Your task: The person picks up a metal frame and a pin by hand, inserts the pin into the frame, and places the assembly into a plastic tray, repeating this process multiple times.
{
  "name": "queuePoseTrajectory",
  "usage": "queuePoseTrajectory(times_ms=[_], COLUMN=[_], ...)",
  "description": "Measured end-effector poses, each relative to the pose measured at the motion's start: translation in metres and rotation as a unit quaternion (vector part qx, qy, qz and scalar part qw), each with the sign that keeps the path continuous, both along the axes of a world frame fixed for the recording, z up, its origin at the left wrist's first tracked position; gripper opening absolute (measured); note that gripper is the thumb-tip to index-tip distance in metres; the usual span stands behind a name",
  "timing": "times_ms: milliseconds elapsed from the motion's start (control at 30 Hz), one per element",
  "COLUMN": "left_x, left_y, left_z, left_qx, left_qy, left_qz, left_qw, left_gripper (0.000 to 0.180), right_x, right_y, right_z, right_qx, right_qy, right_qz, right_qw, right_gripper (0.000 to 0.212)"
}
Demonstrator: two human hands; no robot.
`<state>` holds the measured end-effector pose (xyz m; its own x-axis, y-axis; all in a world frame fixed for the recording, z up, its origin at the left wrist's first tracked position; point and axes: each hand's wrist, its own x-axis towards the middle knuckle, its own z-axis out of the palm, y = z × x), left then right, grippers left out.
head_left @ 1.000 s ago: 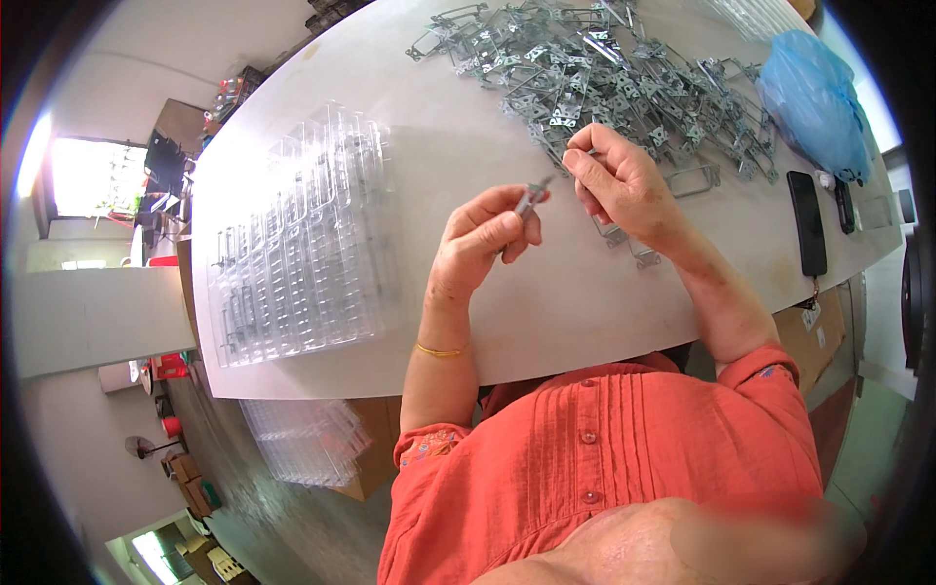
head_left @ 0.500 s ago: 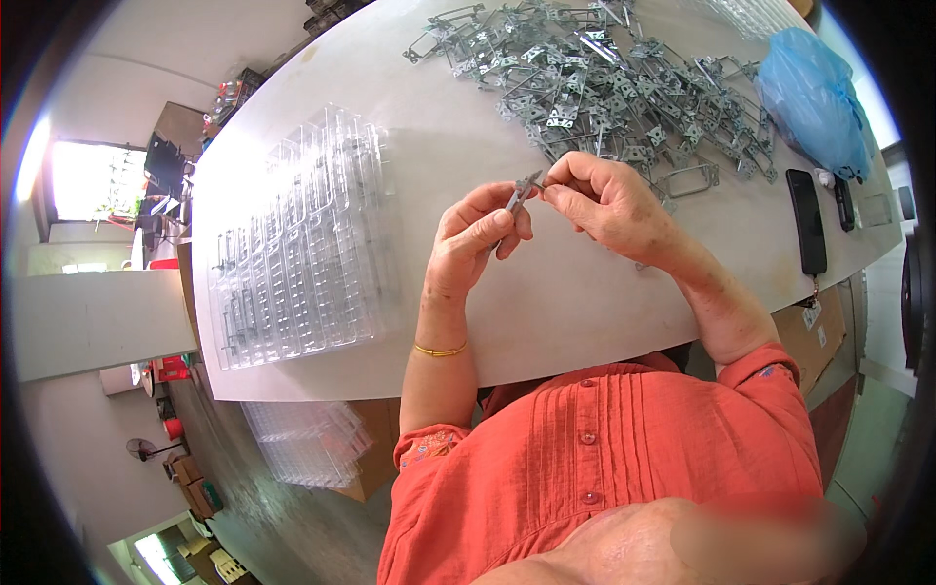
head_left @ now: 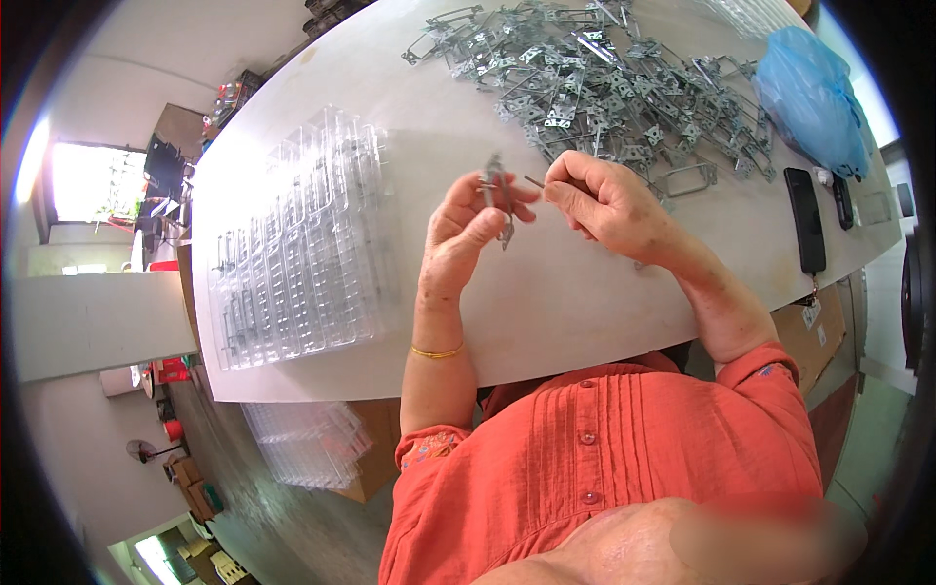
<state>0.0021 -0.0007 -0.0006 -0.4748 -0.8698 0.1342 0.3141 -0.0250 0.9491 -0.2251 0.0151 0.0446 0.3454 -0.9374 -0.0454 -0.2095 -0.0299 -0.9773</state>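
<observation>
Pointing up-and-down in view (long axis), metal bracket (head_left: 494,174)

A head-worn, wide fisheye camera looks steeply down from close above the broad, smooth white tabletop (head_left: 556,302).

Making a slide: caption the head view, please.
Left hand holds a metal piece, right hand a thin rod, near a pile of metal parts.

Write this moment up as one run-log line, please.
left hand: metal bracket held; right hand: thin rod pinched; ahead: bracket pile; at left: clear trays
</observation>
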Motion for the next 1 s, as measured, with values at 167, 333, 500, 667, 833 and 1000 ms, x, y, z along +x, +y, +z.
queuePoseTrajectory(times_ms=[167, 333, 500, 667, 833, 1000], left_x=[-0.002, -0.01, -0.014, -0.012, -0.006, -0.005], left_y=[-0.005, 0.001, 0.001, 0.001, 0.0, 0.002], left_z=[-0.003, -0.006, -0.005, 0.006, -0.001, 0.005], left_qx=[-0.062, -0.04, -0.04, -0.068, 0.066, 0.137], left_qy=[0.118, 0.157, 0.136, 0.076, 0.13, 0.068], left_qz=[0.033, 0.029, 0.038, -0.008, -0.027, -0.054], left_qw=[0.991, 0.986, 0.989, 0.995, 0.989, 0.987], left_gripper=[0.047, 0.051, 0.059, 0.052, 0.037, 0.029], right_x=[0.002, 0.01, 0.005, 0.0, 0.0, 0.007], right_y=[-0.002, -0.004, -0.009, -0.011, -0.011, -0.008], right_z=[-0.007, -0.018, -0.019, -0.019, -0.017, -0.016], right_qx=[0.065, 0.119, 0.045, -0.09, -0.27, -0.318], right_qy=[-0.082, -0.186, -0.192, -0.142, -0.035, -0.023], right_qz=[0.009, 0.058, -0.011, -0.066, -0.043, -0.067], right_qw=[0.994, 0.974, 0.98, 0.984, 0.961, 0.945], right_gripper=[0.016, 0.017, 0.016, 0.008, 0.005, 0.007])
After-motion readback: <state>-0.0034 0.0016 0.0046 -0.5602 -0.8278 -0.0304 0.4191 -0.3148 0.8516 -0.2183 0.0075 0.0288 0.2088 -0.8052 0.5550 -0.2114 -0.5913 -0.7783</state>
